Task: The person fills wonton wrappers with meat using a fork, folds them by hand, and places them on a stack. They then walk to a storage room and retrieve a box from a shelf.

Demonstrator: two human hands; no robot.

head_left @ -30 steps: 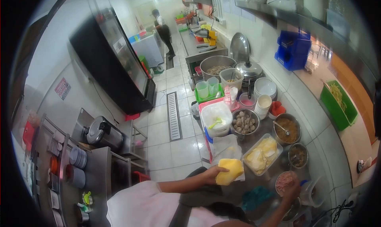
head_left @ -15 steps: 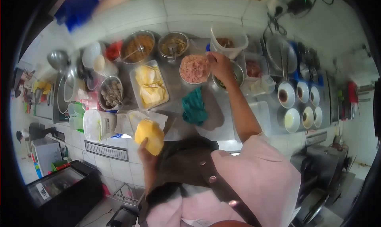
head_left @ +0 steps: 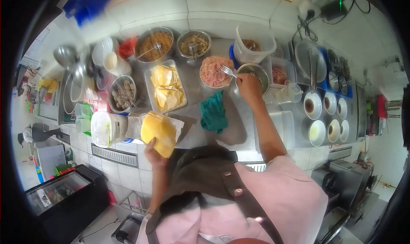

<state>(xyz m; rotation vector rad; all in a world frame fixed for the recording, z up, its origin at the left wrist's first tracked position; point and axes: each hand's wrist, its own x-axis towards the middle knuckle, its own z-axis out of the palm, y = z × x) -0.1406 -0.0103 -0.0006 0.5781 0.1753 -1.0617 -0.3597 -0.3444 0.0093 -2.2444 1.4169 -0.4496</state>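
My left hand (head_left: 156, 153) grips a stack of thin yellow wrappers (head_left: 159, 132) near the counter's front edge. My right hand (head_left: 248, 88) is closed around the handle of a metal fork (head_left: 228, 70). The fork's tines touch the pink minced meat (head_left: 212, 76), heaped in a round bowl. A green cloth (head_left: 215, 113) lies crumpled just in front of that bowl. Left of the cloth, a white tray (head_left: 185, 99) holds folded yellow wrappers (head_left: 164, 78). Behind my right hand stands a metal bowl (head_left: 265, 75) whose contents are partly covered.
Metal bowls of brown filling (head_left: 159, 42) and chopped food (head_left: 191, 44) stand at the back. A clear plastic tub (head_left: 261, 35) is beside them. Several small white bowls (head_left: 316, 137) with sauces sit at right. A bowl of meatballs (head_left: 124, 94) and a white tub (head_left: 104, 128) are at left.
My right hand has moved slightly right and toward me, and the fork now shows over the meat. The wrappers stay in my left hand. The camera view has shifted a little.
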